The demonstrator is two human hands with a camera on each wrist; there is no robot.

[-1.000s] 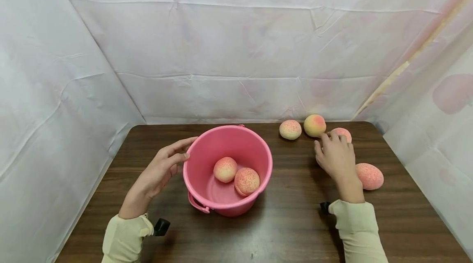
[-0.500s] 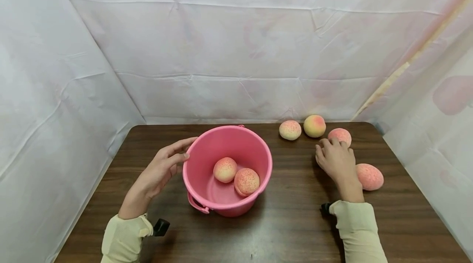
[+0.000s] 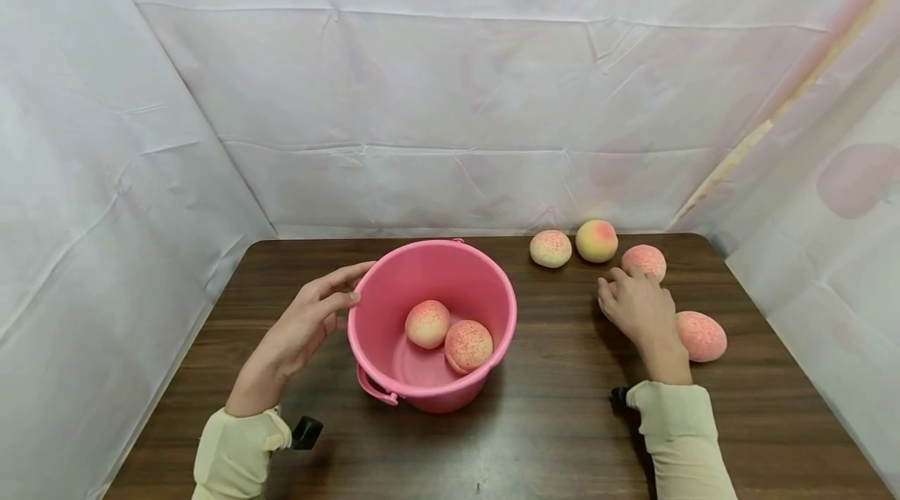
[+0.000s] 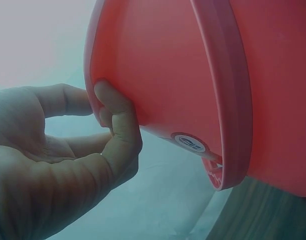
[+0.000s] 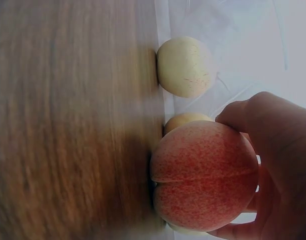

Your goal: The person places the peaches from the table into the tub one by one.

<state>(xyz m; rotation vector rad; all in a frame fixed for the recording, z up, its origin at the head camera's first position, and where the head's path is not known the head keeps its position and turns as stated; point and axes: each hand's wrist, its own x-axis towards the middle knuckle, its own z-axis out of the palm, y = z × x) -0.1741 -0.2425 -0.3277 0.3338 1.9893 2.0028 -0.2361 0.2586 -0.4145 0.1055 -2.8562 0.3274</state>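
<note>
A pink bucket (image 3: pixel 380 312) stands left of the table's middle, its handle hanging at the near left. Inside lie two peaches, one pale (image 3: pixel 427 324) and one speckled red (image 3: pixel 469 346). My left hand (image 3: pixel 302 328) pinches the bucket's left rim; in the left wrist view its thumb and fingers (image 4: pixel 118 120) meet at the edge. In the right wrist view, my right hand (image 5: pixel 278 155) has thumb and fingers around a reddish peach (image 5: pixel 205 175) at the table surface. From the head view that peach is hidden beneath the right hand (image 3: pixel 638 312).
Along the back edge lie a pale speckled peach (image 3: pixel 551 248), a yellow peach (image 3: pixel 597 241) and a pink peach (image 3: pixel 644 260) just beyond my right hand. Another pink peach (image 3: pixel 701 337) lies right of my wrist. White sheeting (image 3: pixel 450 94) surrounds the brown table (image 3: pixel 548 437).
My right hand has drawn slightly nearer to me, uncovering more of the pink peach at the back. The left hand and bucket have stayed in place.
</note>
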